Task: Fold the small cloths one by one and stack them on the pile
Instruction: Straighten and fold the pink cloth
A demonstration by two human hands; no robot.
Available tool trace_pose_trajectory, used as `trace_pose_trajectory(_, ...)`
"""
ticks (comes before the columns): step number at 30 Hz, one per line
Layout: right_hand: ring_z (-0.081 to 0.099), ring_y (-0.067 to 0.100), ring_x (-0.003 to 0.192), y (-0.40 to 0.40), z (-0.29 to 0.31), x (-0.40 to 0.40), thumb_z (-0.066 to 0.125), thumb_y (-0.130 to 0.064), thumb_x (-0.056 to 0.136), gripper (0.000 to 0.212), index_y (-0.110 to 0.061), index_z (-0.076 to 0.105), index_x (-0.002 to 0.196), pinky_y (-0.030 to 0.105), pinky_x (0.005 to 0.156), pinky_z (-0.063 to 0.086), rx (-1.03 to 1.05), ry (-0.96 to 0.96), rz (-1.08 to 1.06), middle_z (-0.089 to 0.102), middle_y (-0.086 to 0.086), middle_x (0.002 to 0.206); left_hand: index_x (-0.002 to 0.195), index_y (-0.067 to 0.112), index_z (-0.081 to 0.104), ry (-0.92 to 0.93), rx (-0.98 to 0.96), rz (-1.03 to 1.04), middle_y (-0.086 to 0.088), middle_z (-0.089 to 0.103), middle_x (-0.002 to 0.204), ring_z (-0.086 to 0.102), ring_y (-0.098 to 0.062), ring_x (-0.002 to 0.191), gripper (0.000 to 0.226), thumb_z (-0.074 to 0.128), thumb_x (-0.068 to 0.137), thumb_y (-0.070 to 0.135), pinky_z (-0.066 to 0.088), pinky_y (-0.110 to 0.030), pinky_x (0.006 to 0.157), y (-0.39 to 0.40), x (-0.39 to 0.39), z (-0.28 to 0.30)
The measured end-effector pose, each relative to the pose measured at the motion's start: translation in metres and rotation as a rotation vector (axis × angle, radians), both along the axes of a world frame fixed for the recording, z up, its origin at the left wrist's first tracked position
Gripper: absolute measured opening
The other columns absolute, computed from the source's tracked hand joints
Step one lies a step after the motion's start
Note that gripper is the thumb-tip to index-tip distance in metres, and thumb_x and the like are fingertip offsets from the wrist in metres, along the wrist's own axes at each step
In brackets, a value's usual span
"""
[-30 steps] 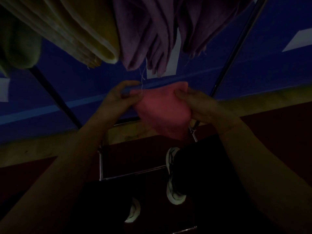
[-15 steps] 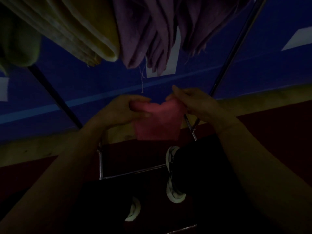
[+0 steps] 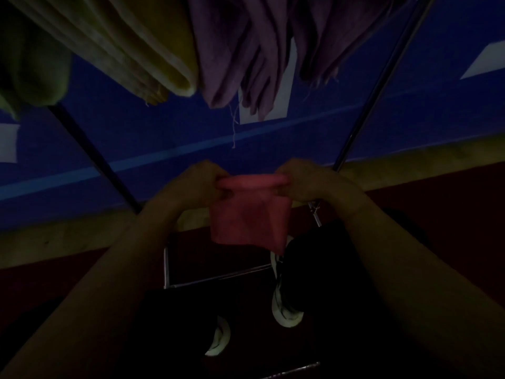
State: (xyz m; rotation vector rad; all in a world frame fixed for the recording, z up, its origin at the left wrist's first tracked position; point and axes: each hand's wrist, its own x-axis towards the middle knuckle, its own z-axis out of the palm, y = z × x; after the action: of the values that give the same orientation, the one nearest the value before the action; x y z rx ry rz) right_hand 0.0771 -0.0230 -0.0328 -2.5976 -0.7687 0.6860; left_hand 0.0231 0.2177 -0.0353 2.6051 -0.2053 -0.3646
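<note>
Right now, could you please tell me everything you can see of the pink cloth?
The pink cloth is small, soft and plain, looking like woven fabric. It hangs in the air, its top edge rolled or folded over. The left hand and right hand pinch its upper corners; the lower edge hangs free, slightly uneven.

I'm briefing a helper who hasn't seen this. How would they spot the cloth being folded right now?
Start at the cloths hanging along the top: yellow cloths, then purple cloths. Drop to the middle, where the left hand and right hand meet. Between them hangs the pink cloth, gripped at its top corners; it is the only pink one and the only one held.
</note>
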Motion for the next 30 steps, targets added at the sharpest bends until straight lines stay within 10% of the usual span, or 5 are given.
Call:
trace_pose_trajectory(10, 0.063, 0.028, 0.099, -0.002, -0.007, 0.005, 0.061, -0.035, 0.095, 0.031, -0.005, 0.071, 0.098, 0.030, 0.078, 0.045, -0.104, -0.150, 0.005, 0.068, 0.012, 0.107, 0.099, 0.006, 0.076, -0.013, 0.056, 0.054, -0.010, 0.073, 0.097, 0.063, -0.019, 0.080, 0.022, 0.070, 0.090, 0.024, 0.041, -0.012, 0.055, 0.000, 0.004, -0.003)
trace_pose_trajectory(13, 0.055, 0.034, 0.109, -0.004, -0.008, 0.008, 0.062, -0.035, 0.094, 0.026, -0.012, 0.070, 0.088, 0.033, 0.092, 0.039, -0.056, -0.188, 0.003, 0.063, 0.009, 0.104, 0.095, 0.005, 0.075, -0.008, 0.036, 0.057, -0.010, 0.072, 0.094, 0.065, -0.024, 0.082, 0.024, 0.069, 0.091, 0.028, 0.047, -0.026, 0.066, 0.004, 0.004, -0.001)
trace_pose_trajectory(19, 0.059, 0.010, 0.085, -0.008, 0.005, 0.010, 0.062, -0.041, 0.094, 0.033, -0.010, 0.070, 0.102, 0.018, 0.069, 0.043, 0.187, -0.046, -0.081, 0.068, 0.002, 0.097, 0.090, 0.001, 0.072, -0.044, -0.025, 0.059, -0.014, 0.068, 0.084, 0.055, -0.010, 0.062, 0.029, 0.068, 0.092, 0.029, 0.043, -0.010, 0.058, 0.017, 0.005, 0.008)
trace_pose_trajectory(25, 0.064, -0.002, 0.082, 0.000, 0.010, 0.002, 0.061, -0.039, 0.095, 0.022, -0.019, 0.069, 0.099, 0.020, 0.082, 0.053, 0.490, 0.097, -0.165, 0.072, -0.003, 0.096, 0.097, 0.022, 0.072, -0.024, 0.064, -0.013, -0.009, 0.062, 0.124, 0.052, -0.025, 0.122, 0.035, 0.070, 0.083, 0.054, 0.041, -0.049, 0.108, 0.024, -0.001, 0.005)
trace_pose_trajectory(30, 0.069, 0.011, 0.099, 0.010, 0.012, -0.007, 0.063, -0.035, 0.094, 0.033, -0.013, 0.069, 0.117, 0.026, 0.090, 0.055, 0.541, 0.082, -0.165, 0.072, -0.001, 0.110, 0.109, 0.046, 0.061, 0.044, -0.333, -0.049, 0.022, 0.069, 0.104, 0.064, 0.010, 0.096, 0.051, 0.079, 0.064, 0.059, 0.050, -0.010, 0.084, -0.016, -0.014, 0.009)
